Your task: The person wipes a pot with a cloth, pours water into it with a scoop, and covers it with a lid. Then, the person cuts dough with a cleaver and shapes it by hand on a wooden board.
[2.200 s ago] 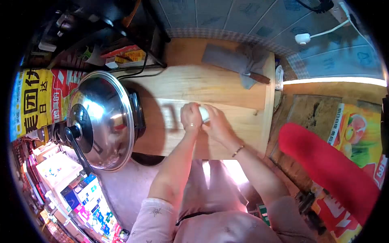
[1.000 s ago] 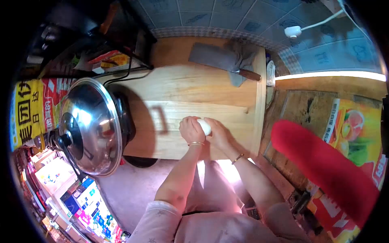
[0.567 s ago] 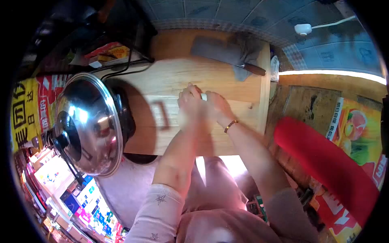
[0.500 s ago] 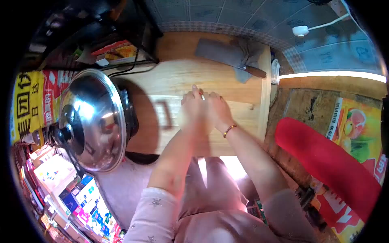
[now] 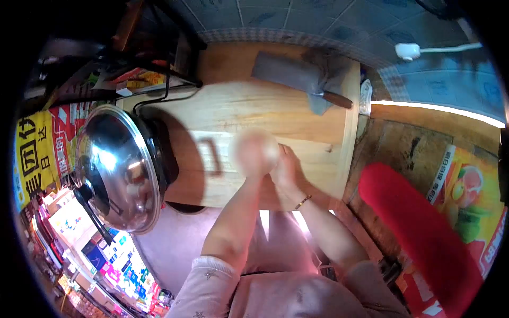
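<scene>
Over the wooden board (image 5: 222, 114), both hands meet near its front half. My left hand (image 5: 250, 155) is smeared by motion, and its fingers cannot be made out. Just right of it, my right hand (image 5: 285, 165) is curled, with a pale, blurred round object (image 5: 271, 151) between the two hands. That object showed as smooth, white and egg-shaped in an earlier frame. A cleaver (image 5: 289, 73) lies at the back of the board, partly on a grey cloth (image 5: 331, 79), its wooden handle pointing right.
A large pan with a shiny domed lid (image 5: 119, 169) stands on the left. Behind it are a black rack and a cable. A red, rounded thing (image 5: 413, 228) rises at the right, before a colourful printed sheet (image 5: 466, 196). A white plug (image 5: 407, 51) hangs by the tiled wall.
The hands were farther forward and pressed together half a second ago. They are now nearer to me, the left one blurred over the white object. The view has shifted slightly.
</scene>
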`<state>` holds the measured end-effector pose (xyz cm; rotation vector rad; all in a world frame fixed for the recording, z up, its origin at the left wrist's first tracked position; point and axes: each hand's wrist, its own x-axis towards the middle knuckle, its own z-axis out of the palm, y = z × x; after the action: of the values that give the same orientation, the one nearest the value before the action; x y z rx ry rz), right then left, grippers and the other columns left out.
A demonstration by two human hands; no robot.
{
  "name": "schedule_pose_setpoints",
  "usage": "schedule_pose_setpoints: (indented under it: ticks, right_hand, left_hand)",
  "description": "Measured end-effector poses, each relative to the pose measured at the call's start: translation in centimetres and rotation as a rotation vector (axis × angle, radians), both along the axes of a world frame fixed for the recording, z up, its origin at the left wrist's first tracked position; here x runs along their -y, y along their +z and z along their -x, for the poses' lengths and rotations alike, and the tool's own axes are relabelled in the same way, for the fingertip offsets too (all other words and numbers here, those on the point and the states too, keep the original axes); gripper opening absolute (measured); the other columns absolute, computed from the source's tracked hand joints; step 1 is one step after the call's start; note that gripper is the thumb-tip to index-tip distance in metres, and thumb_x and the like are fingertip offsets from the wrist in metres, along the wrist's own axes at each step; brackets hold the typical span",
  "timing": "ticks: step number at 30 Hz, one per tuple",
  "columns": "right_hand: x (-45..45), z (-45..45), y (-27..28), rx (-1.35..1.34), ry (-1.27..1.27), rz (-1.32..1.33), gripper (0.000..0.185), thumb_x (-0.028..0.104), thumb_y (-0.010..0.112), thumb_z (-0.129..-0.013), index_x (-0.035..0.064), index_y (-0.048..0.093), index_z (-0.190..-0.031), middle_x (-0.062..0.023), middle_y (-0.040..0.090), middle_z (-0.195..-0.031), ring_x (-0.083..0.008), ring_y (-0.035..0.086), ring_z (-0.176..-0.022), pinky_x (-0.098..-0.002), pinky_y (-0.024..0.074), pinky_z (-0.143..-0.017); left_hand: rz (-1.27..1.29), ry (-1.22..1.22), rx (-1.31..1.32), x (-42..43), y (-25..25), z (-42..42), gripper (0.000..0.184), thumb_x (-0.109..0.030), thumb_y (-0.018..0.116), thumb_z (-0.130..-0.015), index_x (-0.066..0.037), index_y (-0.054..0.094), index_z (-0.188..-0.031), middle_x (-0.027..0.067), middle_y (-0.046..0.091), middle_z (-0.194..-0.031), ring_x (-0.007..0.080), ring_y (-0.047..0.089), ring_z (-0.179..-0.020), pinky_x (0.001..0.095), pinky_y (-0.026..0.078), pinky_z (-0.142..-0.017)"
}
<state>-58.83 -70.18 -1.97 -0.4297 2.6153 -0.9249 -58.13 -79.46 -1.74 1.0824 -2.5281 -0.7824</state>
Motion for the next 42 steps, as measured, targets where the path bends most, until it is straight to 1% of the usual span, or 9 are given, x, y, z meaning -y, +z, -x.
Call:
schedule_pose_setpoints:
  ticks: [10, 13, 18, 20, 28, 34, 37, 39, 42]
  right_hand:
    - [4.6, 5.3, 3.5, 0.224, 0.182, -0.355, 0.030, 0.012, 0.060, -0.071, 0.0003, 0.053, -0.097, -0.0176, 0.057, -0.096, -0.0324, 0.054, -0.095, -0.0409, 0.0452, -0.081]
    - [6.0, 3.0, 7.2, -0.083, 0.275, -0.303, 0.036, 0.012, 0.059, -0.072, -0.0004, 0.052, -0.105, -0.0184, 0.055, -0.102, -0.0305, 0.051, -0.102, -0.0405, 0.0445, -0.084]
    - [2.0, 0.4, 3.6, -0.350, 0.466, -0.011, 0.052, 0.011, 0.063, -0.070, -0.0020, 0.047, -0.118, -0.0200, 0.054, -0.104, -0.0315, 0.050, -0.103, -0.0404, 0.0438, -0.085]
    - [0.0, 0.6, 2.1, 0.142, 0.211, 0.227, 0.038, 0.010, 0.069, -0.067, -0.0008, 0.055, -0.100, -0.0200, 0.057, -0.099, -0.0357, 0.052, -0.096, -0.0422, 0.0438, -0.082]
    - [3.3, 3.0, 1.7, -0.013, 0.045, -0.053, 0.035, 0.004, 0.066, -0.064, 0.0033, 0.055, -0.098, -0.0159, 0.058, -0.096, -0.0319, 0.054, -0.097, -0.0402, 0.0447, -0.082]
    - [5.6, 5.5, 2.4, 0.092, 0.122, -0.193, 0.022, 0.007, 0.058, -0.073, 0.0011, 0.055, -0.094, -0.0182, 0.057, -0.098, -0.0343, 0.051, -0.099, -0.0425, 0.0463, -0.081]
    - [6.4, 3.6, 4.6, 0.007, 0.148, -0.208, 0.030, 0.009, 0.055, -0.076, 0.0058, 0.052, -0.106, -0.0141, 0.054, -0.106, -0.0329, 0.051, -0.102, -0.0437, 0.0459, -0.082]
    - [6.1, 1.4, 5.7, -0.135, 0.256, -0.149, 0.038, 0.007, 0.053, -0.078, 0.0067, 0.049, -0.115, -0.0147, 0.052, -0.108, -0.0328, 0.051, -0.101, -0.0439, 0.0453, -0.084]
    - [4.5, -0.5, 4.5, -0.265, 0.313, 0.112, 0.046, 0.006, 0.056, -0.075, 0.0055, 0.046, -0.120, -0.0158, 0.051, -0.111, -0.0338, 0.050, -0.103, -0.0429, 0.0442, -0.087]
  left_hand:
    - [-0.393, 0.040, 0.052, 4.0, 2.2, 4.0, 0.049, -0.037, 0.032, -0.091, -0.004, 0.064, -0.073, 0.0189, 0.063, -0.083, 0.0386, 0.057, -0.080, 0.0453, 0.042, -0.074]
    - [-0.716, 0.010, 0.103, 6.7, -2.1, 3.3, 0.053, -0.040, 0.030, -0.090, 0.000, 0.064, -0.081, 0.0223, 0.064, -0.089, 0.0396, 0.058, -0.086, 0.0447, 0.040, -0.079]
    - [-0.292, -0.033, 0.037, 3.1, -0.6, -2.7, 0.043, -0.030, 0.032, -0.091, -0.002, 0.064, -0.086, 0.0169, 0.063, -0.092, 0.0356, 0.055, -0.088, 0.0420, 0.040, -0.081]
    - [-0.163, -0.049, -0.097, 1.4, -1.4, -4.3, 0.041, -0.027, 0.031, -0.091, -0.003, 0.064, -0.085, 0.0150, 0.062, -0.093, 0.0338, 0.054, -0.088, 0.0421, 0.040, -0.081]
    - [0.066, -0.032, 0.020, 3.6, -2.9, 1.0, 0.024, -0.022, 0.043, -0.083, -0.008, 0.063, -0.084, 0.0113, 0.057, -0.078, 0.0327, 0.051, -0.078, 0.0430, 0.038, -0.074]
    - [-0.015, 0.136, 0.094, 5.2, -3.1, 3.3, 0.040, -0.029, 0.036, -0.090, -0.006, 0.064, -0.072, 0.0128, 0.064, -0.082, 0.0312, 0.055, -0.087, 0.0419, 0.040, -0.077]
    - [-0.260, 0.088, 0.166, 7.0, -0.7, 3.7, 0.048, -0.033, 0.032, -0.091, -0.005, 0.067, -0.073, 0.0136, 0.066, -0.085, 0.0325, 0.055, -0.088, 0.0419, 0.041, -0.078]
    - [-1.088, 0.319, 0.080, 8.8, -0.9, 3.3, 0.052, -0.036, 0.031, -0.089, -0.003, 0.068, -0.075, 0.0146, 0.066, -0.088, 0.0336, 0.055, -0.087, 0.0420, 0.043, -0.078]
    - [-0.446, 0.142, 0.259, 6.3, -1.2, -0.6, 0.043, -0.030, 0.035, -0.087, -0.003, 0.066, -0.074, 0.0151, 0.064, -0.085, 0.0328, 0.054, -0.087, 0.0410, 0.043, -0.078]
